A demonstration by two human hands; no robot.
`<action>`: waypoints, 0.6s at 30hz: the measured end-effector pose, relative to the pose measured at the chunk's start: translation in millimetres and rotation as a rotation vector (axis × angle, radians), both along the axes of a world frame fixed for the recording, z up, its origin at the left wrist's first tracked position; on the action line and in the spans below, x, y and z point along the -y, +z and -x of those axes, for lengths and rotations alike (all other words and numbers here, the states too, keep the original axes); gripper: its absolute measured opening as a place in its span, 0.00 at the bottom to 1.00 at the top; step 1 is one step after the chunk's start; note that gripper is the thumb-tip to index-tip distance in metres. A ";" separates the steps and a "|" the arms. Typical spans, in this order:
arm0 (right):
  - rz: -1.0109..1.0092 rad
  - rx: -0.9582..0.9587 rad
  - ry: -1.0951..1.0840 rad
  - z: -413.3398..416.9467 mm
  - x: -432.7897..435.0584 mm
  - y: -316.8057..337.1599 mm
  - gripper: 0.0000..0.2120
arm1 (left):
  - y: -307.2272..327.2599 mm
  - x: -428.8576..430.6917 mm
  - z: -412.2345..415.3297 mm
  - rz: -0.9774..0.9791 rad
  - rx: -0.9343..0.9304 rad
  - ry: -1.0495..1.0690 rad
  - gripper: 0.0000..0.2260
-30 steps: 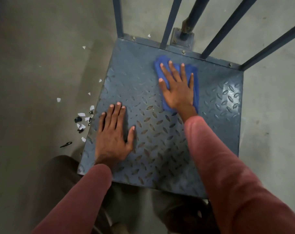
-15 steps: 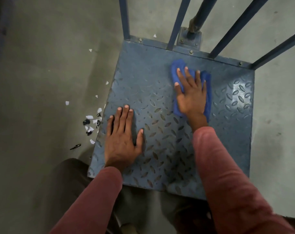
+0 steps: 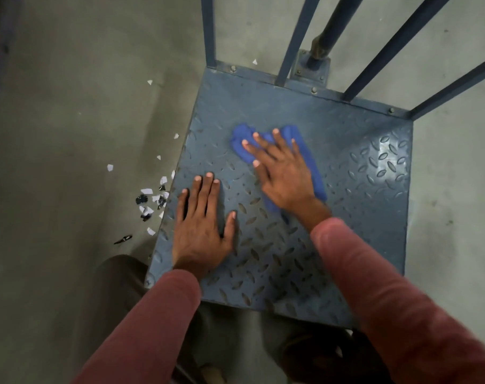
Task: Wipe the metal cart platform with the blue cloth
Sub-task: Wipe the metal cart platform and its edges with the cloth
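Observation:
The metal cart platform (image 3: 374, 167) is a blue-grey diamond-tread plate that fills the middle of the view. My right hand (image 3: 284, 173) lies flat on the blue cloth (image 3: 310, 159) near the plate's centre, fingers spread and pointing up-left, pressing the cloth down. The cloth is bunched and shows past my fingertips and along the right side of my hand. My left hand (image 3: 202, 225) rests flat and empty on the plate near its left edge, fingers apart. Both arms wear dark red sleeves.
Blue upright bars (image 3: 294, 40) and a thick post (image 3: 330, 29) rise from the platform's far edge. White and black scraps (image 3: 151, 200) litter the grey concrete floor just left of the cart. My knees sit below the near edge.
My right hand has dragged the blue cloth from the far side of the plate toward me and to the left, closer to my left hand. My left hand has stayed planted.

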State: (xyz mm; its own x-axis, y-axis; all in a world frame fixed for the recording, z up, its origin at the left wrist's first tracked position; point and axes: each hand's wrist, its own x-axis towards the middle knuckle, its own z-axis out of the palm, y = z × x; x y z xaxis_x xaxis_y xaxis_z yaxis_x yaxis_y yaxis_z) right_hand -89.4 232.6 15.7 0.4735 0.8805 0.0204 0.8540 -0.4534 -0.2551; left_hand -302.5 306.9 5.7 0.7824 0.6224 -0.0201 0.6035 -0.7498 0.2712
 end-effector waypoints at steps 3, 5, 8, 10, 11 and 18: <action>0.098 -0.012 -0.207 -60.4 -9.7 10.1 0.25 | 0.0 -0.6 2.3 0.013 -0.016 -0.007 0.34; 0.120 -0.071 -0.382 -68.5 -25.5 11.6 0.26 | -0.8 -0.5 1.6 0.009 -0.018 -0.003 0.34; 0.089 -0.007 -0.157 -1.2 -40.6 4.0 0.27 | -1.6 -1.1 3.0 0.008 0.000 0.002 0.34; 0.080 0.031 0.113 1.7 -30.9 -1.6 0.25 | -0.8 0.6 2.9 0.016 0.009 0.000 0.34; 0.073 0.062 0.146 -20.3 -30.3 -1.7 0.25 | -0.4 0.3 2.3 0.020 0.009 -0.001 0.34; 0.112 0.035 -0.012 -36.2 -46.4 1.6 0.26 | -2.6 -0.8 1.3 0.018 -0.015 -0.015 0.34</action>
